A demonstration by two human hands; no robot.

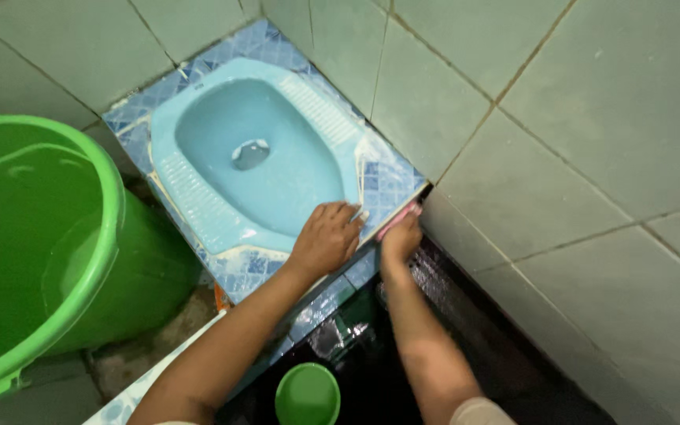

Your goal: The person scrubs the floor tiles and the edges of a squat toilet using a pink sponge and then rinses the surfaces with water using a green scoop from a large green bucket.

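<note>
A light blue squat toilet pan (pixel 277 157) is set in a raised platform of small blue mosaic tiles (pixel 391 185). My left hand (pixel 326 238) lies flat, fingers spread, on the pan's near rim and the tiles beside it. My right hand (pixel 400 238) is closed around a small pink scrubbing tool (pixel 400 217) and presses it against the platform's near corner by the wall.
A large green bucket (pixel 104 236) full of water stands at the left. A small green scoop (pixel 307 395) sits on the dark wet floor (pixel 474 330) below my arms. Pale green wall tiles (pixel 576 118) close in the right and back.
</note>
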